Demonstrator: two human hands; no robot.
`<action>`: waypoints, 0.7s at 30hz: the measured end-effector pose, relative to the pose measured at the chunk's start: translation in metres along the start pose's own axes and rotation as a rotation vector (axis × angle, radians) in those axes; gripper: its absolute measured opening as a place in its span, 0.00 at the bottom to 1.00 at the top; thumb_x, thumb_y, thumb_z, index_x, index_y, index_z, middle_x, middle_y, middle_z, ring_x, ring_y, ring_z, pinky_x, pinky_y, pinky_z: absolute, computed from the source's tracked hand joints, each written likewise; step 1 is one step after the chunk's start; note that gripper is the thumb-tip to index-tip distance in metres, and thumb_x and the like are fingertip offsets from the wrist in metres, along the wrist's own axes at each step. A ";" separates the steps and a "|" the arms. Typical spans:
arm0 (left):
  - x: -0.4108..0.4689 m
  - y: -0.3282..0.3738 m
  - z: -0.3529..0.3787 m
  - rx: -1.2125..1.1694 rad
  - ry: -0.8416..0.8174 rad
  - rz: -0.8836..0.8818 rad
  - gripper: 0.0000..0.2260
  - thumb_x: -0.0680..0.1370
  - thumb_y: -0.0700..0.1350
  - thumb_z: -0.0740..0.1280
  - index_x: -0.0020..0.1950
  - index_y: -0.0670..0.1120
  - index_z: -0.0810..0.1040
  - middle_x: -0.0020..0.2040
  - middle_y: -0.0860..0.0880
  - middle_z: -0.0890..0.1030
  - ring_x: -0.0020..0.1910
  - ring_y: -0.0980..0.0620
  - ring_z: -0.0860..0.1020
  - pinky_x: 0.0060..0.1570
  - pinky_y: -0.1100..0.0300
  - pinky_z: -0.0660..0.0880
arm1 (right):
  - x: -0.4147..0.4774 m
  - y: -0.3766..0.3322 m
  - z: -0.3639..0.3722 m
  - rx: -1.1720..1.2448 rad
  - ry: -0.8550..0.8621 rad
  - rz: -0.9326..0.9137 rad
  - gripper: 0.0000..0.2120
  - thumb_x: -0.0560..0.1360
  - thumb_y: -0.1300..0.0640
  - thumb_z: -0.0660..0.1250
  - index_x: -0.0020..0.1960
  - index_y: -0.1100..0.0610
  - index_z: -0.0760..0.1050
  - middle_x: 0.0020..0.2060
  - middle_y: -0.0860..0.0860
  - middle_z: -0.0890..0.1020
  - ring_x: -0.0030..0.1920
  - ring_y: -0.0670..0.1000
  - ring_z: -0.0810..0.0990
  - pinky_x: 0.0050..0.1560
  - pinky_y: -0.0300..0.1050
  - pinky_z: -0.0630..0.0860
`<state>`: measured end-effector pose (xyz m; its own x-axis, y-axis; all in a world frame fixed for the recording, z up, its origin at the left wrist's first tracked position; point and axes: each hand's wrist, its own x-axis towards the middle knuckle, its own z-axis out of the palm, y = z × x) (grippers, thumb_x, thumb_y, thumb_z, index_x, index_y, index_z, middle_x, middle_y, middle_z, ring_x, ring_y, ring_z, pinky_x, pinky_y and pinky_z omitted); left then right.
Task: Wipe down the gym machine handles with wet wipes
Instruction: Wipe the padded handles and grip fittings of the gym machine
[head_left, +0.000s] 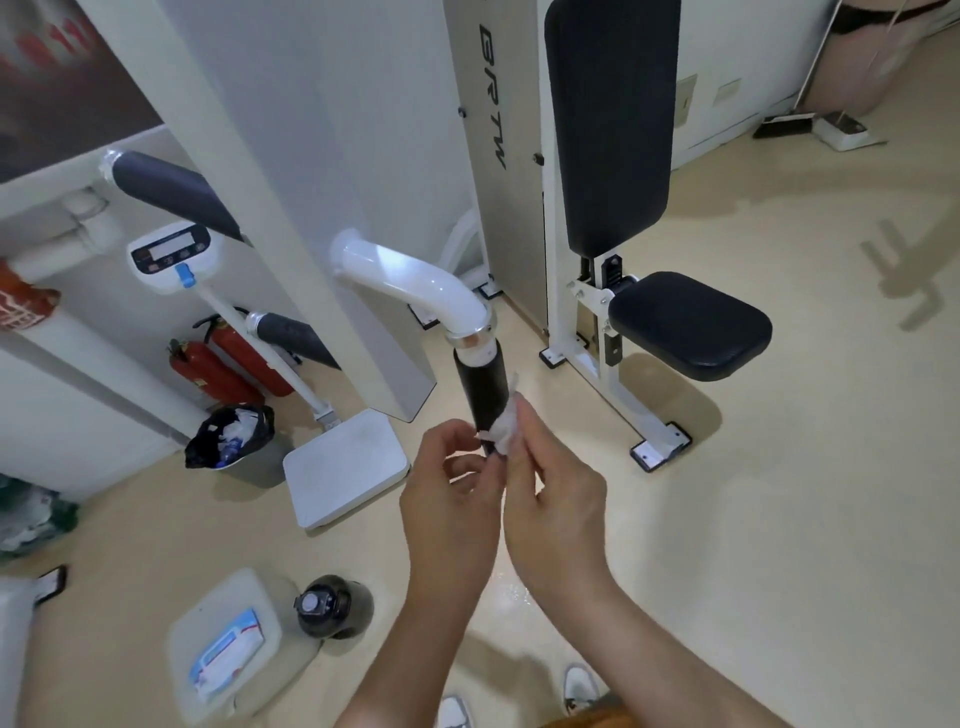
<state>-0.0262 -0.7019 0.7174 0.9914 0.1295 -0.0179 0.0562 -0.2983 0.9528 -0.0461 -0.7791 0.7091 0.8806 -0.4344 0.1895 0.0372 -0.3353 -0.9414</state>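
A black foam handle (480, 387) hangs from a white curved machine arm (415, 283) at the centre. A crumpled white wet wipe (506, 423) is wrapped against the handle's lower end. My right hand (553, 499) pinches the wipe from the right. From the left, my left hand (452, 493) pinches the wipe's left edge at the bottom of the handle. Two more black handles (171, 192) (296, 335) stick out at the left. A pack of wet wipes (228, 657) lies on a white lid on the floor at the lower left.
The machine's black seat (691, 325) and backrest (613, 124) stand at the right. A white scale (343, 465), a lined bin (234, 436), two red fire extinguishers (228, 364) and a dark bottle (332, 608) stand on the floor at the left. My shoes (579, 686) show below.
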 end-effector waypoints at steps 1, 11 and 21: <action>0.001 0.000 -0.002 0.027 0.017 0.016 0.09 0.73 0.42 0.71 0.46 0.54 0.75 0.41 0.61 0.80 0.38 0.62 0.79 0.37 0.72 0.74 | 0.000 0.009 0.006 -0.058 -0.069 0.023 0.15 0.81 0.59 0.56 0.63 0.49 0.76 0.40 0.38 0.82 0.39 0.40 0.78 0.40 0.34 0.72; 0.006 0.000 0.001 0.077 -0.006 0.077 0.05 0.74 0.41 0.71 0.45 0.49 0.78 0.39 0.62 0.81 0.39 0.63 0.79 0.38 0.76 0.71 | 0.021 0.024 -0.001 -0.103 -0.117 0.031 0.11 0.80 0.60 0.56 0.47 0.54 0.77 0.31 0.48 0.81 0.33 0.50 0.74 0.36 0.43 0.72; 0.020 -0.002 0.008 0.040 -0.008 0.063 0.07 0.73 0.42 0.72 0.44 0.51 0.77 0.40 0.61 0.82 0.39 0.62 0.80 0.36 0.74 0.72 | 0.054 0.054 -0.012 0.643 -0.421 0.755 0.14 0.68 0.75 0.56 0.47 0.72 0.77 0.39 0.57 0.80 0.42 0.54 0.76 0.53 0.47 0.77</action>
<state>-0.0056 -0.7059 0.7126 0.9941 0.1016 0.0386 -0.0014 -0.3432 0.9393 -0.0025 -0.8309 0.6722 0.8674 0.0187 -0.4973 -0.4503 0.4547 -0.7684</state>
